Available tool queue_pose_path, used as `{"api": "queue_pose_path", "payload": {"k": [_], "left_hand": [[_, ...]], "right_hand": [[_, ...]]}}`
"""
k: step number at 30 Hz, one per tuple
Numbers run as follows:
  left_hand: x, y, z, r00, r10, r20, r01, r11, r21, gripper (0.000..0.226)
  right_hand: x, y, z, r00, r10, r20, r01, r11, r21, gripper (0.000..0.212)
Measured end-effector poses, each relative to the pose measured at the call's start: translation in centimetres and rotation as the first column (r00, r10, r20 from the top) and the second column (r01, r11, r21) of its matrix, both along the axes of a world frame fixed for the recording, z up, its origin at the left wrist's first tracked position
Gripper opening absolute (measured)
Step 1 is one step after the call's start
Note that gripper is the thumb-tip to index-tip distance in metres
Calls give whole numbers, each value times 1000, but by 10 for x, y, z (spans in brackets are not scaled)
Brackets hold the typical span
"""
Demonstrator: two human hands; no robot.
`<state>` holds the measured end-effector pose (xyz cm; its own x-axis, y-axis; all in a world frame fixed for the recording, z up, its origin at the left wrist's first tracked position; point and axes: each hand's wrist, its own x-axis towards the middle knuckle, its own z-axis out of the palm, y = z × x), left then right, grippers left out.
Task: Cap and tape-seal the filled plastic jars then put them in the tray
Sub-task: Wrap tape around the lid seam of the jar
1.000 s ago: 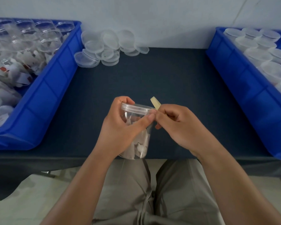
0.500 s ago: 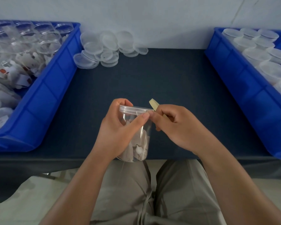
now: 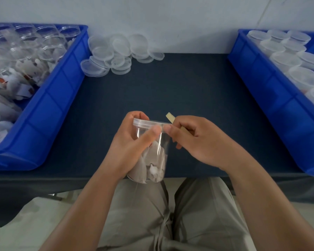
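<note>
— Dark navy cloth covers the table, matte and faintly grainy, with a plain pale wall behind. Why is the jar held off it, low in the centre of the frame?

— So it can be turned, I'd judge. The left hand wraps the jar from the frame's left. Its fingers curl behind, and the thumb lies across the front just under the lid, steadying the rim. The lid is already seated.

— And the right hand?

— Thumb and forefinger pinch a pale tan strip right at the lid's edge, and the other fingers are curled in. One end pokes up past the rim. It looks like sealing tape or its tab; I can't tell which.

— What is everything made of?

— Thin, glossy, transparent plastic. The jar is round and slightly tapered, with whitish packets crumpled in its base. At upper centre-left, against the wall, lie heaped loose lids, shallow frosted discs within easy reach. A rigid blue bin at left holds open jars. The blue tray at right holds capped jars in rows.

— Supply on one side, finished work on the other?

— That seems the logic. This one's seal is not yet finished, and then it goes right.
</note>
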<state>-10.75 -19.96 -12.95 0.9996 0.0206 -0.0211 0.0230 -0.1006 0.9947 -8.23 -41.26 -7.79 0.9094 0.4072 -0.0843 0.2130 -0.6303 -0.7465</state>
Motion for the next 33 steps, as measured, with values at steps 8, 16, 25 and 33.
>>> {"api": "queue_pose_path", "payload": {"k": [8, 16, 25, 33], "left_hand": [[2, 12, 16, 995, -51, -87, 28, 969, -245, 44], [-4, 13, 24, 958, -198, -209, 59, 846, -530, 102], [8, 25, 14, 971, -205, -125, 166, 949, -267, 89], [5, 2, 25, 999, 18, 48, -25, 987, 156, 75]], "right_hand": [[15, -21, 17, 975, 177, -131, -193, 974, -121, 48], [25, -24, 25, 953, 233, -193, -245, 969, -42, 45], [20, -15, 12, 965, 183, -190, -201, 976, -83, 56], [17, -12, 5, 993, 49, -104, -58, 994, -88, 40]]}}
